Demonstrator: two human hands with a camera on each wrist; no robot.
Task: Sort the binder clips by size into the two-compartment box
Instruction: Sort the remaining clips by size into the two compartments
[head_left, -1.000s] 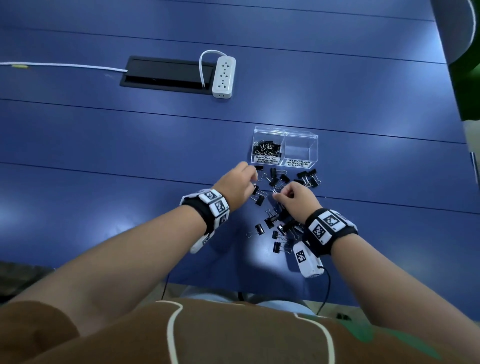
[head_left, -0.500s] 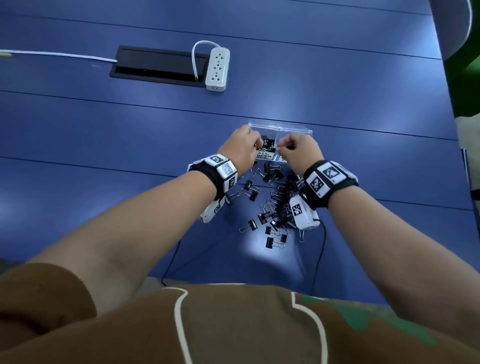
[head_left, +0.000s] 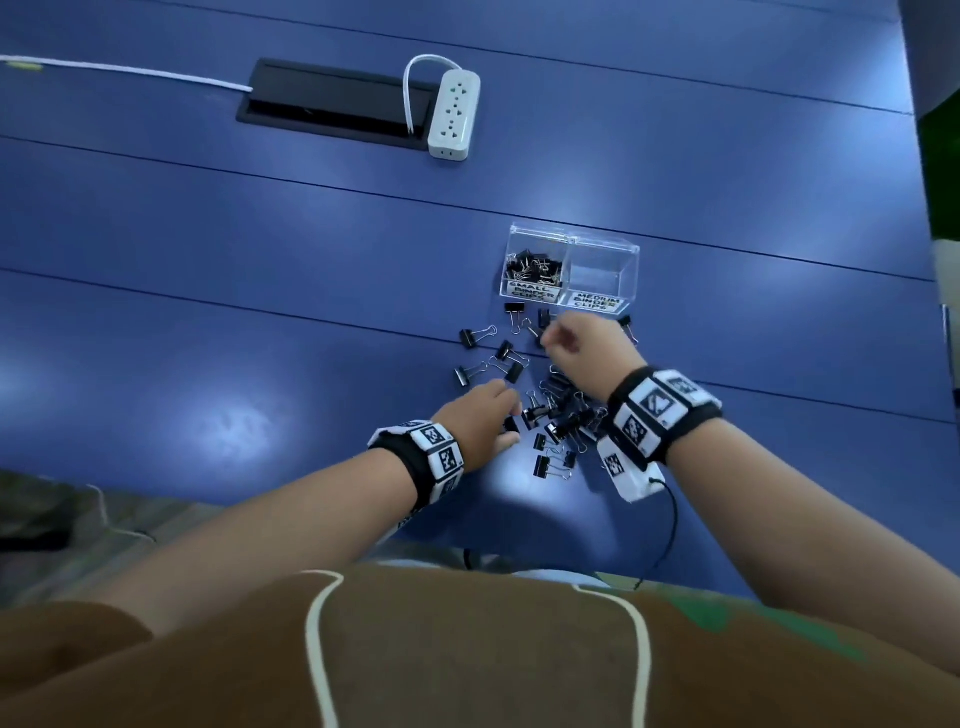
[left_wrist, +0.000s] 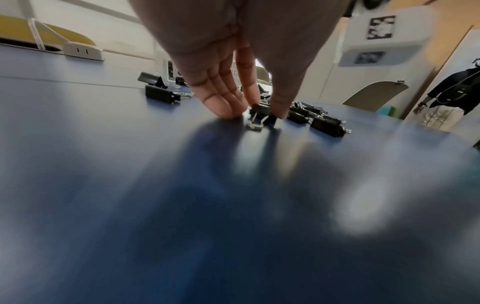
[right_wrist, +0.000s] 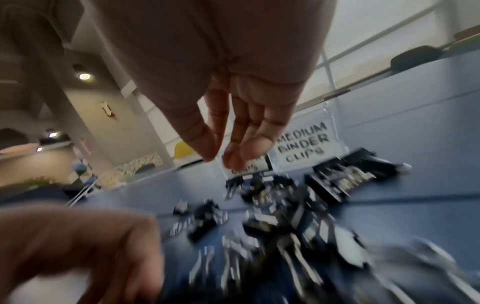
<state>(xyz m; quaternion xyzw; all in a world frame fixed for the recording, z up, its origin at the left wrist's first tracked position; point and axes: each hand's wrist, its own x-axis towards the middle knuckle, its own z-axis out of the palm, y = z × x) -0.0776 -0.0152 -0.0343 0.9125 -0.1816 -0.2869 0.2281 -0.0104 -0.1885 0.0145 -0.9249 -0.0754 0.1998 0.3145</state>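
The clear two-compartment box (head_left: 628, 262) stands on the blue table. Its left half, labelled SMALL, holds several small black clips (head_left: 535, 267); its right half, labelled MEDIUM (right_wrist: 302, 144), holds nothing. Loose black binder clips (head_left: 558, 405) lie scattered between the box and me. My left hand (head_left: 501, 421) is down at the pile's near left side. Its thumb and fingertips (left_wrist: 223, 109) pinch a small clip (left_wrist: 259, 115) lying on the table. My right hand (head_left: 553, 340) hovers over the clips just in front of the box, its fingers (right_wrist: 241, 156) hanging relaxed and holding nothing.
A white power strip (head_left: 454, 114) and a black cable hatch (head_left: 332, 98) lie far back on the table, with a white cable (head_left: 130, 73) running left. The table's near edge is just behind my wrists.
Both hands have drawn back from the box toward me. The left hand dropped onto a small clip at the pile's near side; the right hand stopped just in front of the box.
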